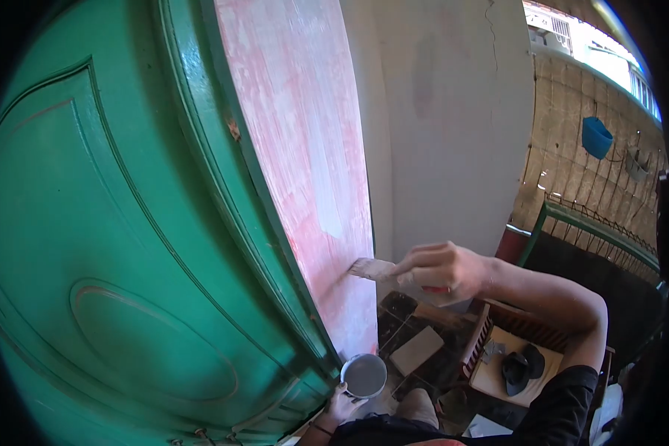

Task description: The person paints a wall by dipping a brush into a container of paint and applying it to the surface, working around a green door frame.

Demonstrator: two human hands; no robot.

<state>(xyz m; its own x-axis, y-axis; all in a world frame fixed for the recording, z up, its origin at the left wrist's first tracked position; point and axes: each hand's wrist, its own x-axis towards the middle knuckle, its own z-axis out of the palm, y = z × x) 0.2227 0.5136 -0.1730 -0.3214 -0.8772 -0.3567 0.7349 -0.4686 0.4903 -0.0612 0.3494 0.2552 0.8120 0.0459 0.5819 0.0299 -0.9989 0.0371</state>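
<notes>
My right hand (447,273) is closed around the handle of a paintbrush (373,269). The bristles are at the right part of a pink and white streaked panel (297,126), where a paler wet-looking streak runs down the middle. Low in the view, my left hand (343,404) holds a round container (364,376) of grey paint by its rim and side, near the panel's bottom end. A green door (126,223) with carved mouldings fills the left side, next to the panel.
Behind the panel stands a grey wall (453,149) with a crack near its top. At the lower right is a wooden bench (509,379) bearing a dark cap. A board (416,351) lies on dark floor tiles. A blue container (596,137) hangs at the upper right.
</notes>
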